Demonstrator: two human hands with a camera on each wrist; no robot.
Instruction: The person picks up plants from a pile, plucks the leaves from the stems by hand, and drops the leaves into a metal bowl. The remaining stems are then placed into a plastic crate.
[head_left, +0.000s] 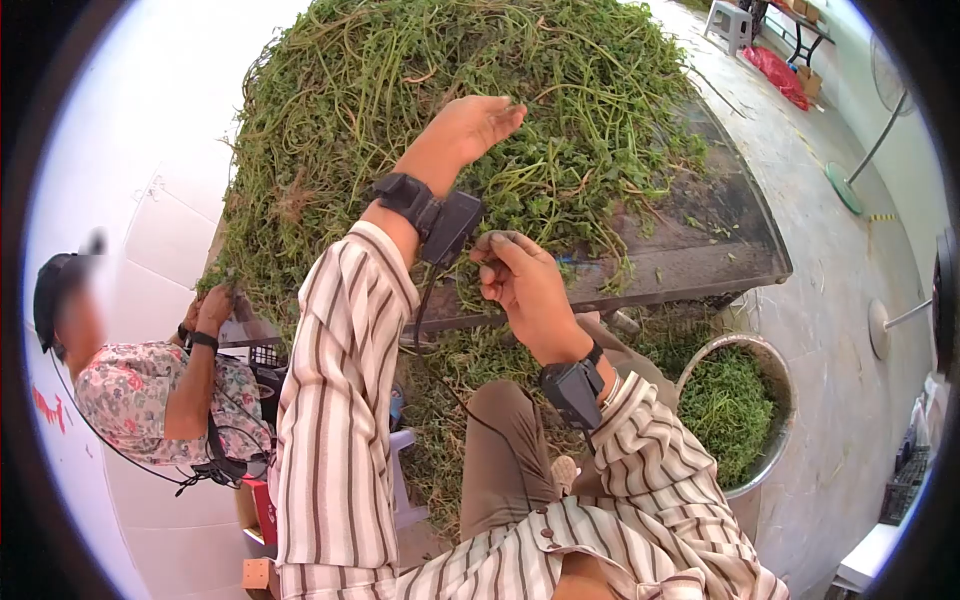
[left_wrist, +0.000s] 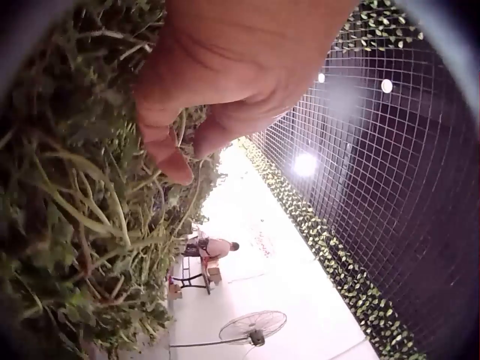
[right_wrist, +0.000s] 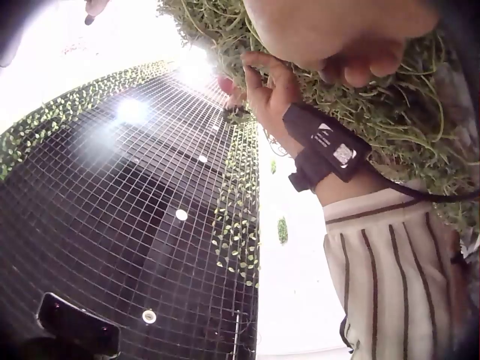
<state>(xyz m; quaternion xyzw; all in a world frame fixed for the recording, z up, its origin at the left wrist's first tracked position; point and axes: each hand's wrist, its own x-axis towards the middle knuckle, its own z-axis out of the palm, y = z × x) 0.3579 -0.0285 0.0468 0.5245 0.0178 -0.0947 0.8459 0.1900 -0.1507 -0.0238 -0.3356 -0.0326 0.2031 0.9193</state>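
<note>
A thick heap of green leafy stems (head_left: 590, 110) covers most of a dark table (head_left: 722, 225). My left hand (head_left: 483, 125) reaches out over the heap, fingers loosely bent. In the left wrist view the thumb and fingers of my left hand (left_wrist: 225, 82) hang close beside the stems, a gap showing between them. My right hand (head_left: 527, 290) is at the near table edge, just below the left wrist camera (head_left: 452, 228), with its fingers curled toward the thumb. In the right wrist view the fingertips of my right hand (right_wrist: 345, 45) are curled in, and no stem shows in them.
A round metal tub (head_left: 790, 400) of green sprigs (head_left: 730, 410) stands by my right knee. More stems (head_left: 440, 430) lie under the table edge. Another person (head_left: 150, 390) sits at the left, hands at the heap. Standing fans (head_left: 893, 110) are on the right. A cable (head_left: 440, 370) hangs from my left wrist.
</note>
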